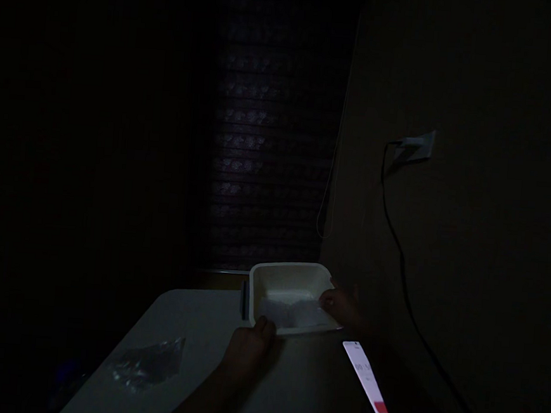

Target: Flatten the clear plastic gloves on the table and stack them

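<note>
A white rectangular plastic basin (294, 268) is tilted toward me at the far end of the table. Its front left rim is gripped by my left hand (249, 347), with the fingers closed over the edge. My right hand (344, 307) is closed around the right rim, its fingertips reaching inside. At the bottom of the basin lie pale, translucent plastic bags (296, 313); their contents are too dark to make out. Nearer to me on the left, a clear plastic bag (149, 362) with shiny highlights lies flat on the table.
The white table (200, 315) has a rounded far left corner. A lit phone (370, 389) showing a timer is at its right. A dark grey object (244, 301) stands behind the basin's left side. A black cable (401, 261) hangs from a wall socket (418, 146). Dark blinds (242, 140) cover the window.
</note>
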A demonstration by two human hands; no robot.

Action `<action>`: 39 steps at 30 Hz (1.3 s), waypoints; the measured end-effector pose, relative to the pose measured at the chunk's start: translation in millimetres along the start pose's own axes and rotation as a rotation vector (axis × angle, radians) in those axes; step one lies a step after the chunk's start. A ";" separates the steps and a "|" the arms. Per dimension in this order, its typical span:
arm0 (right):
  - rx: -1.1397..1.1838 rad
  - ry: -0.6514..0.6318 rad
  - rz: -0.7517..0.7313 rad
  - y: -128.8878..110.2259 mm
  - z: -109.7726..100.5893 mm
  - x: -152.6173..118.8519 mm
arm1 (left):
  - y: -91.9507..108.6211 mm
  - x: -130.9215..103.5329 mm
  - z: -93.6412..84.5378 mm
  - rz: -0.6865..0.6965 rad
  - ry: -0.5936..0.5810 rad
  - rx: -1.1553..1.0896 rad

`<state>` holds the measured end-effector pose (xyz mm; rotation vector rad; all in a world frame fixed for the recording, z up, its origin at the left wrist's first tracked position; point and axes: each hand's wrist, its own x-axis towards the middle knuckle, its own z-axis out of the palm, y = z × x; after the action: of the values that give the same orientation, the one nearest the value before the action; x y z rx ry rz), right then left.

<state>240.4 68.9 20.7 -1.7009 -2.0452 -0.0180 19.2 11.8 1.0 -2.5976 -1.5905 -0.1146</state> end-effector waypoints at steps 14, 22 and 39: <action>-0.125 0.189 -0.007 -4.8 -8.1 -2.4 | 1.5 1.8 -1.3 -0.032 0.027 -0.052; 0.002 -0.010 0.021 -15.8 -11.7 -1.1 | -6.9 17.3 0.5 -0.077 0.120 -0.141; -0.101 0.221 -0.134 -49.4 -1.4 -14.0 | -78.0 -31.0 -18.6 -0.248 0.064 0.105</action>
<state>196.6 44.3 31.0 -1.5401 -2.0162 -0.3432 -64.7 17.5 19.1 -2.2871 -1.8361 -0.1264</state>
